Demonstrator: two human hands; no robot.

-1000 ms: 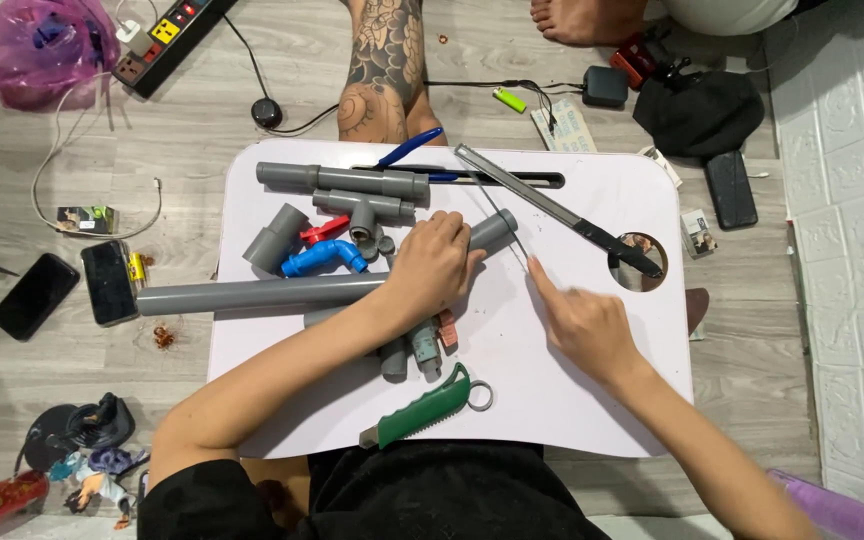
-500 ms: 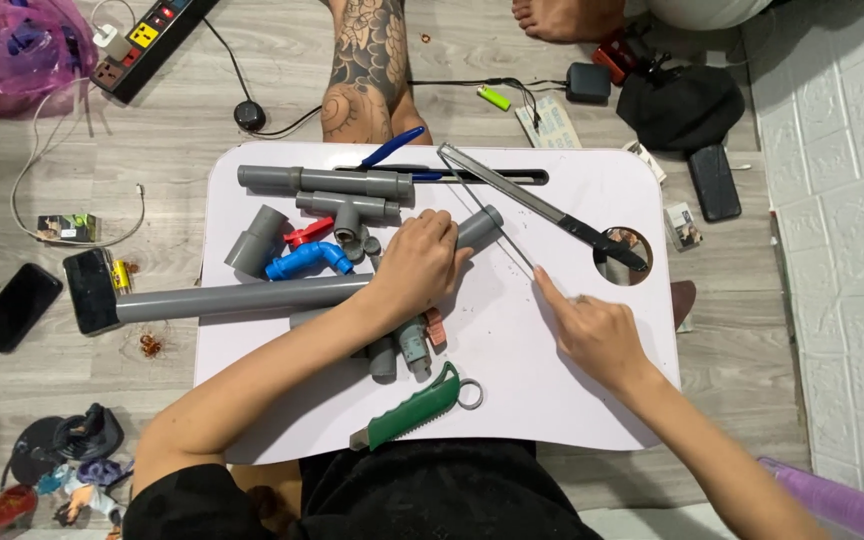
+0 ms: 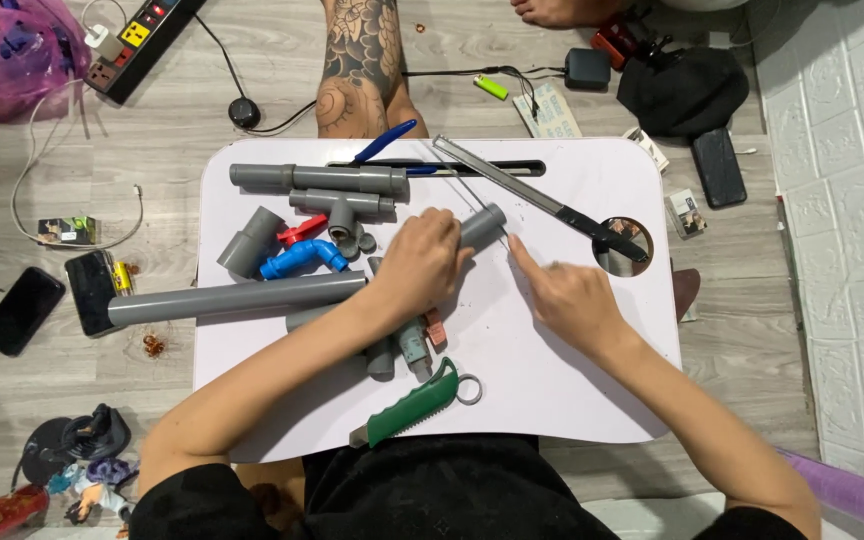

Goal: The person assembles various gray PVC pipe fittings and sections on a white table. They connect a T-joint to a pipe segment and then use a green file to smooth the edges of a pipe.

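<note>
Left hand (image 3: 420, 262) grips a short grey pipe (image 3: 482, 226) lying mid-tabletop (image 3: 552, 400), its long axis slanting up to the right; right hand (image 3: 567, 297), nearer the free end, lies loosely open with forefinger pointing toward it

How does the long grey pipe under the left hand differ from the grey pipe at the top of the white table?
The long grey pipe juts off the white table's left edge; the top pipe lies wholly on it. The left hand presses on the long pipe; no hand touches the top pipe. The long pipe is plain along its visible length; the top pipe has a wider sleeve at its right end. Both are grey and lie roughly crosswise.
</note>
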